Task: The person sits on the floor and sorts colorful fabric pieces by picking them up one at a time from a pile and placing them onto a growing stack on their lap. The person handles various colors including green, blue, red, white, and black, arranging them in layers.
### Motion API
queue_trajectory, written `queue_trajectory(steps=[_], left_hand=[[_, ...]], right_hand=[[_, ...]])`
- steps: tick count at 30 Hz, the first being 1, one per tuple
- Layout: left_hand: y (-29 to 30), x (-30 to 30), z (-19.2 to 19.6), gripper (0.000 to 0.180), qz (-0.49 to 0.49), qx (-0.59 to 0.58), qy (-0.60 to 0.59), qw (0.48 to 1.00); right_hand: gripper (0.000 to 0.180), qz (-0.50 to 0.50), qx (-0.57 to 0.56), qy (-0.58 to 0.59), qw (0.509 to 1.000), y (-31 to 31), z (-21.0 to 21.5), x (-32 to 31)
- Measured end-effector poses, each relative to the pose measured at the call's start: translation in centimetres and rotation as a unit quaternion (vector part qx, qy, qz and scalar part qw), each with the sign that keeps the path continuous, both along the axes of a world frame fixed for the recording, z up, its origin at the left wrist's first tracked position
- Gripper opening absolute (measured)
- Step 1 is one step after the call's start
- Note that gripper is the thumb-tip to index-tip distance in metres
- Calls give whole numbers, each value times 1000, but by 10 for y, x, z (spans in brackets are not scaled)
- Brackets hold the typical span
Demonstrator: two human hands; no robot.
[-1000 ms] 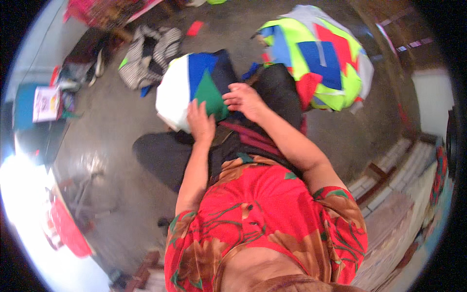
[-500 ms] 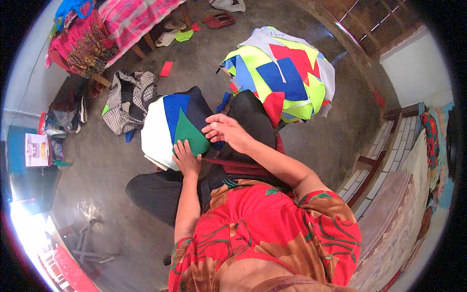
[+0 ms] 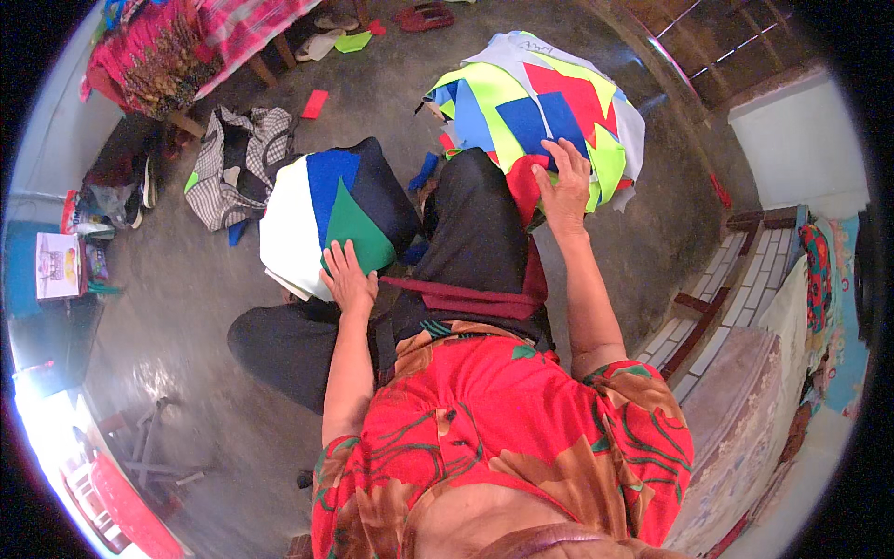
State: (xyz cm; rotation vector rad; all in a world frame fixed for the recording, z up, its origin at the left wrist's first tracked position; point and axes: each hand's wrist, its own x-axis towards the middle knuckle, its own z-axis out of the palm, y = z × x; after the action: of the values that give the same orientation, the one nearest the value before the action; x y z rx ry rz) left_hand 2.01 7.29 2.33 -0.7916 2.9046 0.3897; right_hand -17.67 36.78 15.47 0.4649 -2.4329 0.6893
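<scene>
My left hand (image 3: 350,278) lies flat with its fingers spread. It rests where a pointed green cloth piece (image 3: 360,233) meets a white cloth piece (image 3: 291,231). A blue strip (image 3: 328,186) and a black cloth piece (image 3: 386,191) lie beside them in the same stack. My right hand (image 3: 565,186) is at the near edge of a large heap of cut cloth scraps (image 3: 494,102), over its red and neon-yellow pieces. Its thumb stands apart from the fingers, and I see nothing held in it.
A checked cloth bag (image 3: 223,172) lies on the floor left of the stack, with a small red scrap (image 3: 315,103) beyond it. Shoes (image 3: 424,16) lie at the far side. A pink-covered bed (image 3: 242,42) stands far left, a folded stand (image 3: 154,447) near left.
My right hand has swung from above the green piece rightward to the big scrap heap. My left hand stays on the stack. The whole view has shifted slightly.
</scene>
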Motion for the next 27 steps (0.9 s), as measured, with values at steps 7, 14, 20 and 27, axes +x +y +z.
queue_trajectory(steps=[7,14,20,27], left_hand=[[-1,-2,5,79,8,7,-25,1000],[0,-4,5,80,8,5,-31,999],[-1,-4,3,80,13,1,-28,1000],[-4,-4,-3,77,15,-5,-1,1000]], right_hand=[[20,0,15,19,1000,0,-7,-6],[8,95,-349,-139,922,17,17,-6],[8,248,-655,-252,668,13,49,-6],[5,244,-392,-274,844,-52,34,22]])
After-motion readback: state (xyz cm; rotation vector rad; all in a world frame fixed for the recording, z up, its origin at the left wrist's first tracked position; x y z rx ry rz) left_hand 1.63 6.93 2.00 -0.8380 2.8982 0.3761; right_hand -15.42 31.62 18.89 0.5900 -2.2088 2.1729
